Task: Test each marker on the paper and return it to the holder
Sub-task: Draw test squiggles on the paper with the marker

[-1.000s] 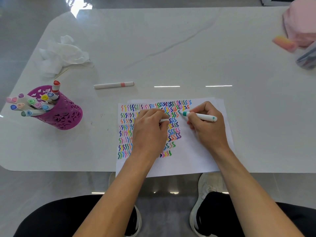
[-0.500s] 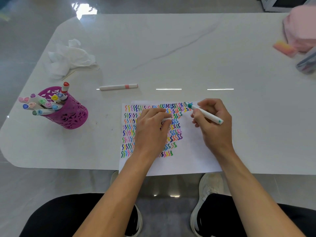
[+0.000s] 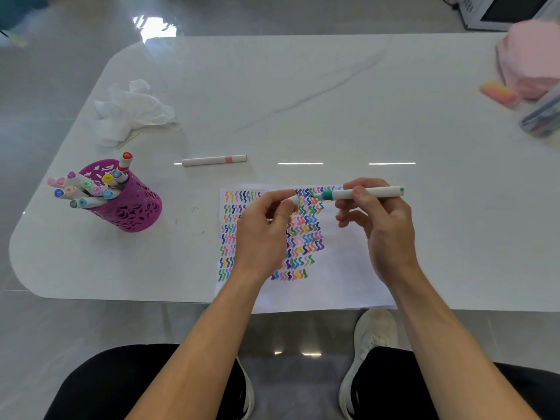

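White glossy desk [image 3: 303, 86] with rounded corners, grey veining, pale polished floor [image 3: 45, 71], bright light reflections

No text is readable; print on the red marker cap [image 3: 127, 155] in the holder [image 3: 136, 212] is too blurred.

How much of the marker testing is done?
Plenty done: squiggles cover much of the paper, and markers fill the holder. The right hand holds the uncapped teal marker; the left hand pinches a white cap. Left: cap it, return it, maybe the loose marker on the table too.
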Tool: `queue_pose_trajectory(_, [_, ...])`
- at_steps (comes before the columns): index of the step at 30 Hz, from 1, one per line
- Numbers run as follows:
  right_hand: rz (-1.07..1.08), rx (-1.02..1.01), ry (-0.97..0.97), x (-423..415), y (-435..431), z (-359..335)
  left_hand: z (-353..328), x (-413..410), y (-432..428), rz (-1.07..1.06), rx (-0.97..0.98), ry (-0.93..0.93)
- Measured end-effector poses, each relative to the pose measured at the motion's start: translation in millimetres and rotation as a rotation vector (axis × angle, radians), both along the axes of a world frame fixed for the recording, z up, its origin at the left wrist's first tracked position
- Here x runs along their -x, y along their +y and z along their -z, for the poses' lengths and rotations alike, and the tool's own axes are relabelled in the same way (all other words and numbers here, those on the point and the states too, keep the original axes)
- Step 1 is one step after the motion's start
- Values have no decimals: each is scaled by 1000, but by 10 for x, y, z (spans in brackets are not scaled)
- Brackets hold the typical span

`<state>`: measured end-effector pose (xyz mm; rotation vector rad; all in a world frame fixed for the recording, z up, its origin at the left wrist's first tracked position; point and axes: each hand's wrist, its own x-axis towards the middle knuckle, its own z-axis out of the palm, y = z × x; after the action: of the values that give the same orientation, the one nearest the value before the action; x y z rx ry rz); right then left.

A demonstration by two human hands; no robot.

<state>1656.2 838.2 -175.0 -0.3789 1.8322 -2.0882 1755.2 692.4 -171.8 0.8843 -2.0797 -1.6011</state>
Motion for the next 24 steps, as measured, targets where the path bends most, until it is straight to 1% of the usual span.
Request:
queue_pose_trajectory(6, [-34,-47,51,-24,-4,13,-27,-2,21,110,41,-13])
queue_pose_trajectory(15, [-61,-95,70,-48,-32,35,-20,-11,13,167,161,-31])
queue_pose_trajectory(21, [-63,-46,25,-63,-30,70,-43,-42,-3,144,-14,21])
queue_pose_trajectory(24, [-64,-9,-8,-66,-27,71,-51,-55,17,130,-52,57])
